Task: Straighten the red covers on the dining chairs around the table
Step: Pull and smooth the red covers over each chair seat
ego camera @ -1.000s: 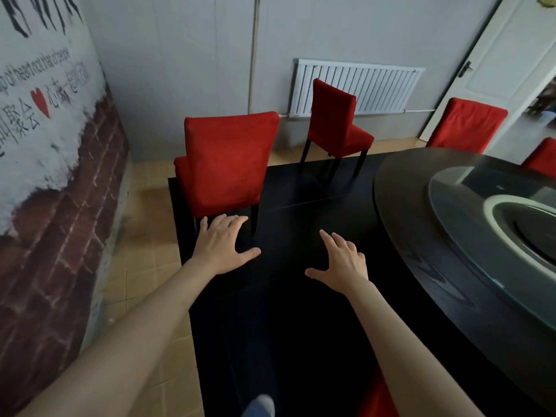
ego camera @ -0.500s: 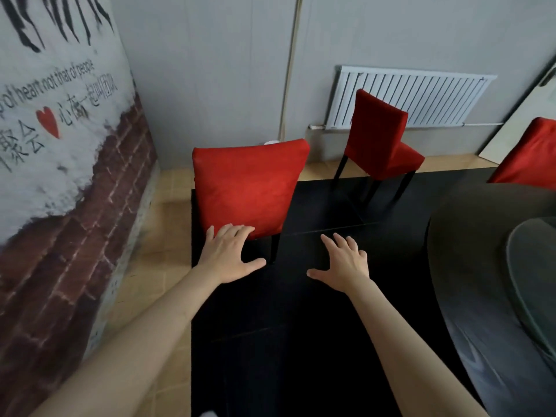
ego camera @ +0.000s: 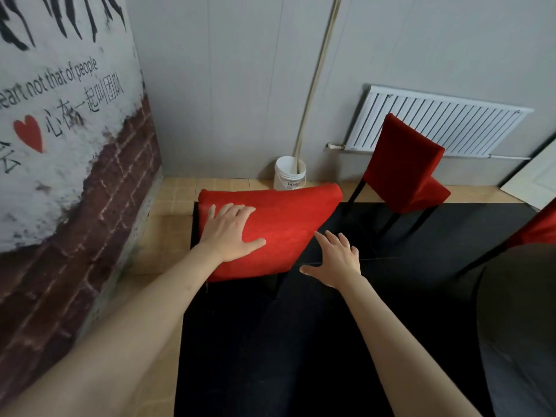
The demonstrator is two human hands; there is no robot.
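The nearest dining chair stands just ahead, and its red cover on the backrest fills the middle of the view. My left hand lies flat on the left part of that cover, fingers spread. My right hand hovers open beside the cover's lower right edge, fingers apart, holding nothing. A second red-covered chair stands farther back on the right, side-on. Part of a third red cover shows at the right edge. The dark round table sits low right.
A white bucket with a pipe running up the wall stands behind the near chair. A white radiator hangs on the grey back wall. A painted brick wall closes off the left. Black carpet covers the tan tiled floor.
I have stepped closer to the near chair and the view has swung left. My left hand moved from the cover's lower edge up onto its face. My right hand came nearer to its right edge.
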